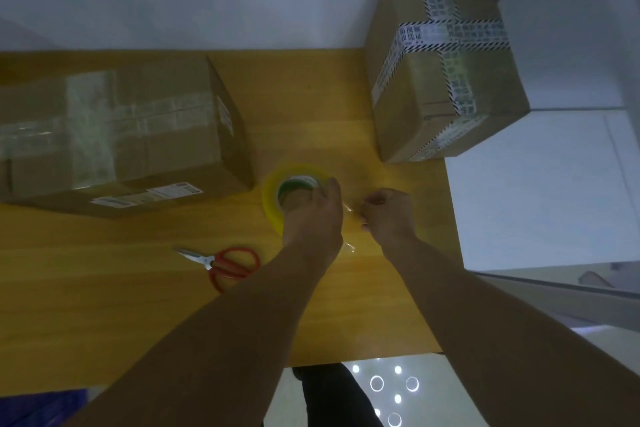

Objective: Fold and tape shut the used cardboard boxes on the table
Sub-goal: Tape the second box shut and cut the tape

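Observation:
A yellow roll of clear tape (273,194) sits at the middle of the wooden table (104,305). My left hand (313,218) grips the roll from above. My right hand (388,215) pinches the loose end of the clear tape strip (348,210) just right of the roll. A closed cardboard box (138,135) with old clear tape lies at the left. A second closed cardboard box (450,80), bound with striped printed tape, stands at the table's far right corner.
Red-handled scissors (225,263) lie on the table left of my left forearm. The table's right edge runs close past my right hand, with white floor beyond. A wall rises behind the table. Something blue shows at the bottom left corner.

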